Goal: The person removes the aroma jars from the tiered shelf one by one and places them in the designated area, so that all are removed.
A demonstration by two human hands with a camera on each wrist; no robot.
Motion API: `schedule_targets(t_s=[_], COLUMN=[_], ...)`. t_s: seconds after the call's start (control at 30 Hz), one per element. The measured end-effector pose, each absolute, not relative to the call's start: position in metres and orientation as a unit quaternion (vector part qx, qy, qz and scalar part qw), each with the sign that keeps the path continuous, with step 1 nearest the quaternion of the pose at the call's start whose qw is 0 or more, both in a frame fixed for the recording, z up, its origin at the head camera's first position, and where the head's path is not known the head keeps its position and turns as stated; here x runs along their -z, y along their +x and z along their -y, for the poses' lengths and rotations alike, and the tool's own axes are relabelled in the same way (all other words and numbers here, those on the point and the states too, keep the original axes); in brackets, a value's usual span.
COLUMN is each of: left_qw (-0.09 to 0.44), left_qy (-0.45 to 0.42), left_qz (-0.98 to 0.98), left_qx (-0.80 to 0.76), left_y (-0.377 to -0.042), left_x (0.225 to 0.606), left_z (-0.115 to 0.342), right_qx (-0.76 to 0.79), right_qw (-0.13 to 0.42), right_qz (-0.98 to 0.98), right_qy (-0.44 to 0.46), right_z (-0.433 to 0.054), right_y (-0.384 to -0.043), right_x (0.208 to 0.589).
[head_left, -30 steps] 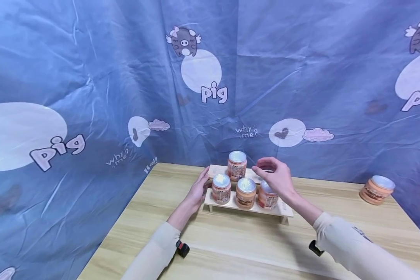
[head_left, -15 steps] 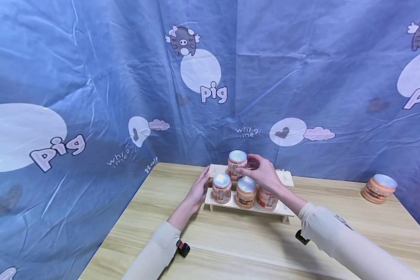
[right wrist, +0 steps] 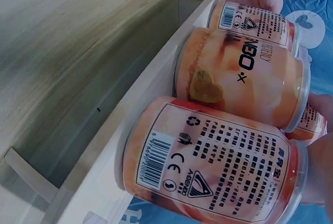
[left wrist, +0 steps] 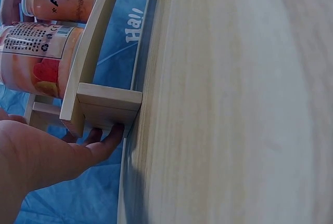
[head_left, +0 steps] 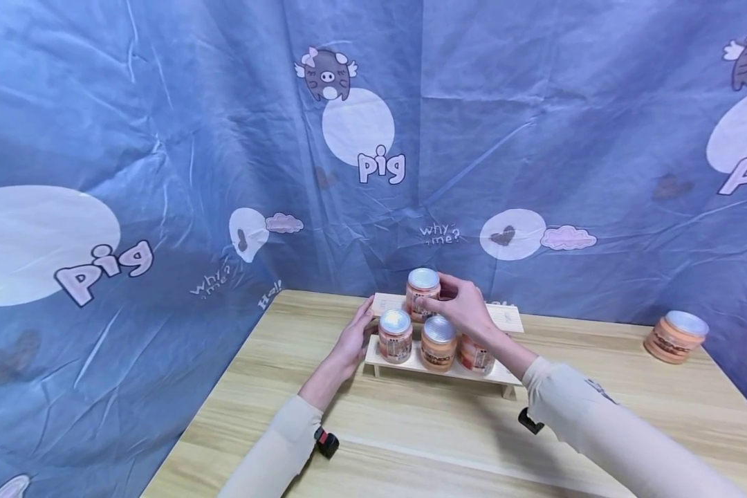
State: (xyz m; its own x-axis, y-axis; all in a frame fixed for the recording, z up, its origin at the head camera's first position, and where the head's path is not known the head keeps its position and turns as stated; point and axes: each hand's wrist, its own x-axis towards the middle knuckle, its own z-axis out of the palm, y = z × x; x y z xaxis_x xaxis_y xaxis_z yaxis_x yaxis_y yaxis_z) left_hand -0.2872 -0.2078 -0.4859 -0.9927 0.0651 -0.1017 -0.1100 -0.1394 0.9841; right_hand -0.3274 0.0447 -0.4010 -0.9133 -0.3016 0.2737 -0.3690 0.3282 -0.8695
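A two-tier wooden stand (head_left: 460, 373) holds orange jars with silver lids. My right hand (head_left: 463, 304) grips the jar (head_left: 423, 280) on the upper tier, thumb at its front and fingers behind. On the lower tier sit a left jar (head_left: 395, 337), a middle jar (head_left: 438, 344) and a right jar (head_left: 476, 356), the last partly covered by my right wrist. At the stand's left end rests my left hand (head_left: 351, 346). In the left wrist view its fingertips (left wrist: 117, 133) touch the stand's end leg (left wrist: 110, 104).
Another orange jar (head_left: 676, 337) stands apart on the wooden table (head_left: 398, 443), toward the right rear. Behind the table hangs a blue cloth (head_left: 361, 228) printed with pigs and words.
My right hand has moved left from the upper tier's right part to the jar there and now grips it. My left hand stays at the stand's left end.
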Motion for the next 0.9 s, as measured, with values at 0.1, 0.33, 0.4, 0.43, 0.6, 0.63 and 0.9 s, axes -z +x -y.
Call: schedule_targets(t_s=[0.1, 0.33, 0.4, 0.43, 0.6, 0.63, 0.9], left_qw=[0.060, 0.066, 0.065, 0.065, 0.064, 0.064, 0.059], left_qy=[-0.013, -0.011, -0.010, -0.009, -0.012, -0.011, -0.011], left_qz=[-0.654, -0.654, -0.654, -0.654, -0.659, -0.661, -0.653], left_qx=[-0.754, -0.753, -0.754, -0.754, -0.749, -0.747, -0.755], left_y=[-0.287, -0.289, -0.289, -0.288, -0.286, -0.286, -0.282], left_x=[0.485, 0.482, 0.482, 0.481, 0.481, 0.482, 0.487], left_z=[0.206, 0.205, 0.205, 0.205, 0.204, 0.204, 0.206], right_qx=[-0.541, -0.539, -0.544, -0.546, -0.545, -0.541, -0.517], right_qw=[0.036, 0.050, 0.052, 0.053, 0.056, 0.059, 0.088], right_qz=[0.816, 0.819, 0.815, 0.814, 0.815, 0.818, 0.831], right_qy=[0.200, 0.193, 0.191, 0.190, 0.187, 0.187, 0.185], right_z=[-0.047, -0.050, -0.052, -0.053, -0.061, -0.063, -0.084], right_y=[-0.327, -0.326, -0.325, -0.325, -0.323, -0.323, -0.322], right_x=[0.402, 0.400, 0.399, 0.398, 0.395, 0.394, 0.391])
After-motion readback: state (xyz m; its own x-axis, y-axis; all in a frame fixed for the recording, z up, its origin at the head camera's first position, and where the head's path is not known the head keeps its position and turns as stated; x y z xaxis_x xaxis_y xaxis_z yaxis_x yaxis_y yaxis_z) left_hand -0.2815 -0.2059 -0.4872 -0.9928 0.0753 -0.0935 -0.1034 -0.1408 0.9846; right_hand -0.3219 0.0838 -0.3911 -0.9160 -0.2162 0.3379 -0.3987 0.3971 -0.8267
